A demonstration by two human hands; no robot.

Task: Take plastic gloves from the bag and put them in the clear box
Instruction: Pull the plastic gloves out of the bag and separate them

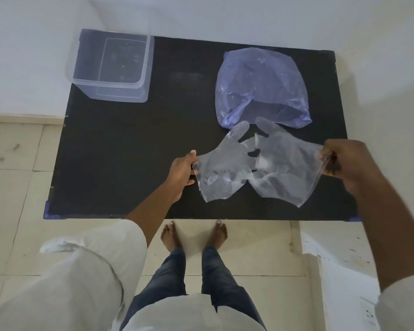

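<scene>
Two thin clear plastic gloves hang over the black table [120, 149]. My left hand [183, 170] pinches the cuff of the left glove [221, 168]. My right hand [344, 163] pinches the cuff of the right glove [289, 166]. The gloves overlap in the middle, fingers pointing away from me. Just beyond their fingertips lies the bluish plastic bag [261, 87], its mouth open toward me. The clear box [110, 65] stands open and empty at the table's far left corner.
The table stands against a white wall. My bare feet [194, 235] are on the tiled floor at the table's near edge. A white ledge with paper [332, 247] is at the right.
</scene>
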